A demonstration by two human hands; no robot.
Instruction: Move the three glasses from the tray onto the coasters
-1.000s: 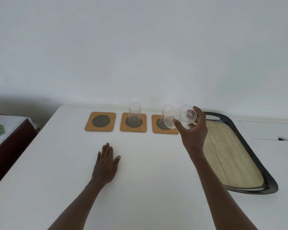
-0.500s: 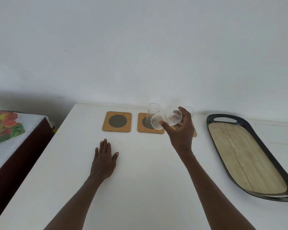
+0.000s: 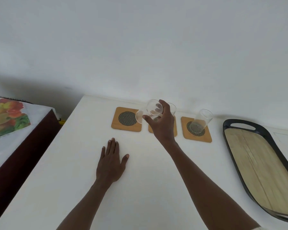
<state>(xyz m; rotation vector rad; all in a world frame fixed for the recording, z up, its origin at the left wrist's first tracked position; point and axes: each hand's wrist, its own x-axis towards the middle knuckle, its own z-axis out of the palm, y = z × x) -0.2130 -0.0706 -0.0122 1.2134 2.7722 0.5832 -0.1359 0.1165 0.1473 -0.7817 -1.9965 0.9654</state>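
The white surface (image 3: 73,188) carries the bare wooden tray (image 3: 263,165) at the right and three coasters along its far edge. The left hand (image 3: 110,165) lies flat with fingers spread, gripping nothing. The right hand (image 3: 163,125) is clamped on a tilted glass (image 3: 148,112) above the left coaster (image 3: 116,127); a second glass (image 3: 200,122) stands on the right coaster (image 3: 206,137), and a third (image 3: 172,108) shows partly behind the hand at the middle coaster (image 3: 175,132).

1. Three coasters sit in a row across the frame's centre on the bench (image 3: 140,188).
2. One glass (image 3: 200,122) stands on the right coaster (image 3: 197,131).
3. The tray (image 3: 263,130) lies at the frame's right.
4. Another glass (image 3: 149,111) is held tilted over the left coaster (image 3: 125,119) and middle coaster (image 3: 150,128).
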